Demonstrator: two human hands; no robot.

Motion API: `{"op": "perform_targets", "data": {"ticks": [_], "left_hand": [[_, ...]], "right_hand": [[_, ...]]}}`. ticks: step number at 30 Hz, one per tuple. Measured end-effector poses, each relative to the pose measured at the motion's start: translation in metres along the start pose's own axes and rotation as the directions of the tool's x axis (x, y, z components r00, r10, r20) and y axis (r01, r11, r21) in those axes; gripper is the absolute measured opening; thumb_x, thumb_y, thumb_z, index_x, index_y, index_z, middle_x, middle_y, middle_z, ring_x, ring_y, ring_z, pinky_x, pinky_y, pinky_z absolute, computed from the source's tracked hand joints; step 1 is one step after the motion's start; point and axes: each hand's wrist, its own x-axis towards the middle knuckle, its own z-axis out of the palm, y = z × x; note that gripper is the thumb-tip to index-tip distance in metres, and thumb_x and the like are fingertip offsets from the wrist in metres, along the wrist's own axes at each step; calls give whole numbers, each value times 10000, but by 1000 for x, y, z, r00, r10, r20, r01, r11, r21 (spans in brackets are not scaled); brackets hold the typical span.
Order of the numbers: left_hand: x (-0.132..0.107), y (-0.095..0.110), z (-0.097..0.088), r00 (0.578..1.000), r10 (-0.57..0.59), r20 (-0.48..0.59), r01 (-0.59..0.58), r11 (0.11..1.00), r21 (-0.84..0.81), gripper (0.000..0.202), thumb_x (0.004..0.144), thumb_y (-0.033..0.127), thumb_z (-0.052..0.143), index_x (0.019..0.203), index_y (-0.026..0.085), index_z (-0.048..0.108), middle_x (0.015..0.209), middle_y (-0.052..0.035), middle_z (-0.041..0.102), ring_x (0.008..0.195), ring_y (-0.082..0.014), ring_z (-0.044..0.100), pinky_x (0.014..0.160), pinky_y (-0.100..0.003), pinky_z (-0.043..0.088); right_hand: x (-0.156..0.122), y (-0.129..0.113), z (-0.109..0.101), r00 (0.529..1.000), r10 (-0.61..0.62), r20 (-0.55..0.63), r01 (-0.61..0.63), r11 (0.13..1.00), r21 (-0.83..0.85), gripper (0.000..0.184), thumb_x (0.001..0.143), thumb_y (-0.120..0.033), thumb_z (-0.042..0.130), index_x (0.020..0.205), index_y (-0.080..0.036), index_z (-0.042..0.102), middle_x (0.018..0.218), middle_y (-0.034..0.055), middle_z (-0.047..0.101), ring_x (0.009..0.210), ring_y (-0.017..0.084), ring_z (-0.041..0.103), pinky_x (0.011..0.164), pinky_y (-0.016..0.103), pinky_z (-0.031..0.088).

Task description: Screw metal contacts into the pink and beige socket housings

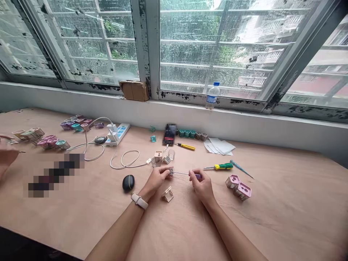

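My left hand (158,178) pinches a small pale sharpener part (171,172) just above the table. A thin-shafted screwdriver (199,176) with a purple handle lies in the closed fingers of my right hand (202,186). Its shaft points left, and the tip meets the small part; exact contact is too small to make out. Below the left fingers rests a cream plastic piece (168,194). Just beyond the hand stand a two-hole pencil sharpener (158,156), a small pale insert (166,159) and a clear plastic cover (171,154).
To the right lie a green-yellow screwdriver (223,166), tweezers (241,169) and two pink-topped sharpeners (243,191). A black oval case (128,183), white cable (130,166) and power strip (119,134) are left. Another person's hand (7,156) is at the far left, near several sharpeners (48,142).
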Motion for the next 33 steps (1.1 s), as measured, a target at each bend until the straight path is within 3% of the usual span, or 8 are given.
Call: {"op": "perform_targets", "data": {"ticks": [6, 33], "left_hand": [[-1, 3, 0, 999, -19, 28, 18, 999, 33, 403, 764, 89, 574, 1142, 77, 712, 888, -88, 757, 787, -158, 686, 793, -280, 532], [-2, 6, 1, 999, -22, 28, 19, 996, 92, 383, 745, 101, 630, 1116, 87, 729, 874, -93, 762, 799, -177, 687, 793, -294, 541]], "right_hand": [[0, 0, 1, 1000, -7, 22, 7, 1000, -9, 399, 862, -571, 616, 779, -181, 599, 650, 8, 565, 530, 129, 524, 441, 225, 385], [0, -2, 1, 1000, 6, 21, -6, 1000, -12, 441, 842, -621, 608, 746, -191, 588, 626, 5, 573, 477, 126, 501, 422, 235, 376]]}}
